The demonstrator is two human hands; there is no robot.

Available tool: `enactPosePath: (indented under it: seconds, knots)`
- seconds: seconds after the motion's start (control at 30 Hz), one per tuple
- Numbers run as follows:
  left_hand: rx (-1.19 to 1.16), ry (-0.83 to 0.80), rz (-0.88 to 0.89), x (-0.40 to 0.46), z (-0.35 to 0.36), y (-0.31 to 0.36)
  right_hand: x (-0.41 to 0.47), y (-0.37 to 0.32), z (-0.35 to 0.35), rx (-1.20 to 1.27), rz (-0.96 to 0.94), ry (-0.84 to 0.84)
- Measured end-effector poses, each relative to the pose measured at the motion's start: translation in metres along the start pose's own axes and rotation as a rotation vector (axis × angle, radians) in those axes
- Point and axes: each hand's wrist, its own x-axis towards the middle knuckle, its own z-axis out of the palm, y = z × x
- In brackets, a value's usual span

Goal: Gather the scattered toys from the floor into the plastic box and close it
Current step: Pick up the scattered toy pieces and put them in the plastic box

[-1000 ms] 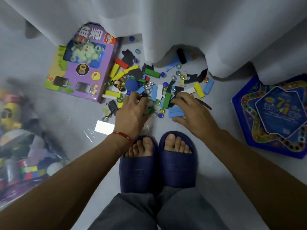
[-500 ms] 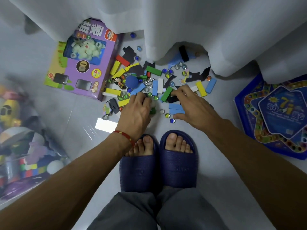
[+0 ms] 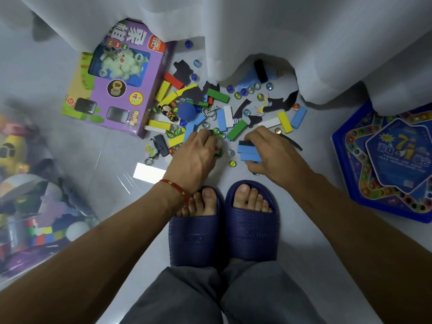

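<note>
Both hands work low over the floor just ahead of the person's dark blue slippers. Curled round a small stack of light blue blocks with a black piece on top, the right hand pinches them between thumb and fingers. Its partner, the left hand, wearing a red string bracelet at the wrist, has its fingers bent down over a few small pieces, something green and red showing under the fingertips; what exactly it holds I cannot tell. Beyond the hands lies the scatter of toys: coloured wooden blocks, glass marbles, black puzzle scraps, a blue ball, a tiny doll figure, a metal wire puzzle and a die. A white curtain hangs over the far edge of the pile. On the left of the scatter lies a purple chess-set carton, and well to the right a blue star-shaped board game. The clear plastic box, already partly filled with toys, stands at the far left, apart from the pile, blurred, with no lid on it that I can make out.
</note>
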Motion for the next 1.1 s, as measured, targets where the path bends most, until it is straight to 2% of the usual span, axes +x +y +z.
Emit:
enactPosePath:
  seconds: [0.1, 0.17, 0.23, 0.3, 0.4, 0.5, 0.57, 0.63, 0.73, 0.8, 0.83, 0.9, 1.0, 1.1]
  knots:
    - [-0.025, 0.022, 0.015, 0.001, -0.001, -0.002, -0.003, -0.002, -0.001, 0.181, 0.113, 0.073]
    - [-0.034, 0.04, 0.021, 0.002, -0.004, -0.002, -0.007, -0.005, -0.006, 0.387, 0.276, 0.151]
    - [-0.042, 0.058, 0.023, 0.002, -0.008, -0.002, -0.011, -0.009, -0.018, 0.814, 0.518, 0.214]
    - [-0.049, 0.073, 0.007, 0.002, -0.013, -0.002, -0.018, -0.006, -0.027, 1.288, 0.661, 0.237]
    - [-0.088, 0.109, -0.08, 0.001, -0.019, -0.003, -0.034, 0.005, -0.035, 1.632, 0.653, 0.128]
    - [-0.185, 0.182, -0.249, -0.002, -0.028, -0.002, -0.044, 0.006, -0.039, 1.806, 0.557, 0.019]
    - [-0.304, 0.238, -0.445, -0.006, -0.034, 0.0, -0.042, 0.0, -0.038, 1.75, 0.583, 0.055]
    - [-0.547, 0.253, -0.693, -0.009, -0.041, 0.004, -0.037, -0.008, -0.032, 1.392, 0.634, 0.157]
    - [-1.302, 0.207, -1.117, -0.01, -0.049, 0.01, -0.037, -0.009, -0.013, 0.555, 0.555, 0.187]
    - [-1.713, 0.07, -1.266, -0.012, -0.05, 0.007, -0.042, -0.008, -0.003, 0.271, 0.475, 0.094]
    - [-1.873, -0.003, -1.281, -0.015, -0.05, 0.005, -0.044, -0.008, 0.003, 0.189, 0.437, 0.058]
    - [-2.046, -0.094, -1.235, -0.018, -0.048, 0.001, -0.044, -0.01, 0.014, 0.029, 0.33, 0.059]
    - [-2.13, -0.134, -1.134, -0.021, -0.045, 0.002, -0.037, -0.014, 0.02, -0.125, 0.189, 0.066]
    - [-2.177, -0.131, -1.066, -0.023, -0.046, 0.004, -0.029, -0.02, 0.017, -0.123, 0.114, 0.06]
